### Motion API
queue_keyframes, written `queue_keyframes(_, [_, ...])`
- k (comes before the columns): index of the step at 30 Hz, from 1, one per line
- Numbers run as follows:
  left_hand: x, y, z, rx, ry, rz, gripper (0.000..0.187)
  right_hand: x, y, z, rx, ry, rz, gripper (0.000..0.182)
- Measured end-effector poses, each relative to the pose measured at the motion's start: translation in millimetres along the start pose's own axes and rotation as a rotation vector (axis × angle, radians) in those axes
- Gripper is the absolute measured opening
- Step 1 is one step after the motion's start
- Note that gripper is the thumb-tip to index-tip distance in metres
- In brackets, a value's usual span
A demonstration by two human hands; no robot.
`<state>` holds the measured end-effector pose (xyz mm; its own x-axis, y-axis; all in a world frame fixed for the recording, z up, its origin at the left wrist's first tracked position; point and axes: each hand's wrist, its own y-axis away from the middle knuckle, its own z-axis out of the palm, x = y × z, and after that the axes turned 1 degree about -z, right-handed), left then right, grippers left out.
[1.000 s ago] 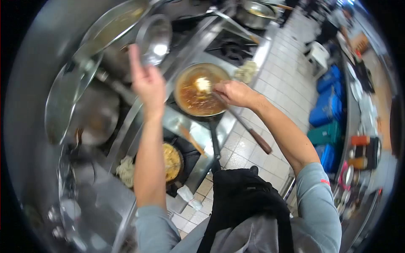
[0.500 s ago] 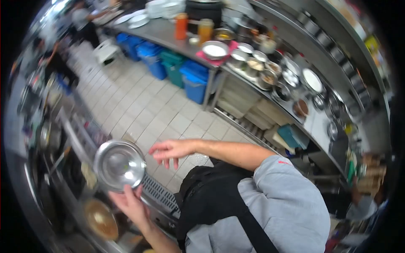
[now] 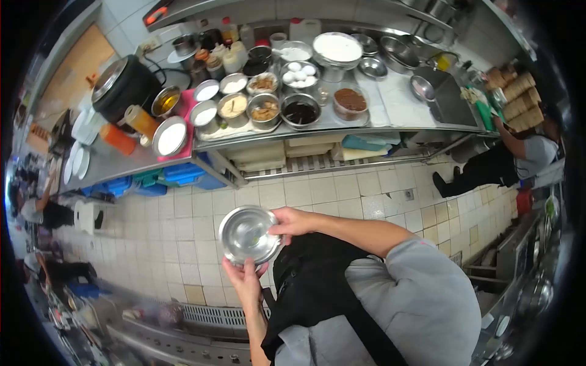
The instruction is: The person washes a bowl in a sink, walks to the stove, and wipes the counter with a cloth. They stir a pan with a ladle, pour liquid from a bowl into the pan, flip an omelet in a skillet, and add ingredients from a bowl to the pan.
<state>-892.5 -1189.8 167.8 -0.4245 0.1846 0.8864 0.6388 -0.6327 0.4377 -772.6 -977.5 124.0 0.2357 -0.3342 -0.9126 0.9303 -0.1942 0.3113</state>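
Note:
A shiny stainless steel bowl (image 3: 239, 241) is held between my two hands over the tiled floor, tilted so its inside faces me. Small greenish specks show at its bottom. My left hand (image 3: 246, 282) supports it from below, thumb over the near rim and fingers beneath. At the right side of the rim, my right hand (image 3: 295, 223) is closed on it, with the thumb pressed over the edge and the other fingers hidden behind.
A steel counter (image 3: 262, 139) carries several metal bowls, a bowl of eggs (image 3: 299, 76), a tub of brown paste (image 3: 350, 102) and sauce bottles (image 3: 116, 139). Blue bins (image 3: 201, 174) stand underneath. A person (image 3: 497, 158) is at the right. A stove edge (image 3: 207, 348) runs along the bottom.
My view has turned right, from the stove side to face the counter. The bowl has come along in my left hand, and my right hand, free before, now grips its rim.

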Motion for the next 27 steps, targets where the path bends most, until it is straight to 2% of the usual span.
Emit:
queue_keyframes(1, [5.7, -10.0, 6.3, -0.118, -0.033, -0.052, 0.064, -1.8, 19.5, -8.4, 0.108, -0.041, -0.020, 0.036])
queue_keyframes(5, [20.1, -37.2, 14.7, -0.166, 0.030, -0.050, 0.060, 15.6, 87.1, -72.5, 0.509, -0.204, -0.063, 0.034])
queue_keyframes(7, [1.0, -62.8, -12.9, -0.036, 0.068, -0.029, 0.054, 3.5, 122.1, -105.8, 0.767, -0.254, -0.067, 0.037])
queue_keyframes(8, [-8.3, -67.2, -26.8, 0.046, 0.058, -0.042, 0.047, 5.2, 135.0, -125.9, 0.874, -0.329, -0.126, 0.034])
queue_keyframes(9, [-25.2, -72.7, -46.8, 0.046, 0.057, -0.037, 0.047, 6.9, 145.6, -144.9, 0.977, -0.407, -0.186, 0.031])
queue_keyframes(11, [-69.8, -76.8, -88.4, 0.194, -0.035, -0.117, 0.042, -2.5, 164.1, -175.1, 1.188, -0.554, -0.357, 0.022])
queue_keyframes(13, [-108.9, -62.0, -113.3, 0.304, -0.066, -0.197, 0.030, -4.9, 181.8, -214.0, 1.324, -0.640, -0.468, 0.018])
queue_keyframes(15, [-144.5, -37.3, -124.5, 0.385, -0.085, -0.277, 0.020, -15.3, 195.6, -246.3, 1.402, -0.629, -0.516, 0.013])
queue_keyframes(19, [-201.7, 6.4, -122.8, 0.464, -0.077, -0.498, 0.021, -14.8, 202.9, -332.6, 1.455, -0.654, -0.528, 0.012])
queue_keyframes(27, [-240.4, -11.9, -45.4, 0.356, -0.331, -0.427, 0.024, -48.5, 169.3, -503.2, 1.378, -0.662, -0.502, 0.014])
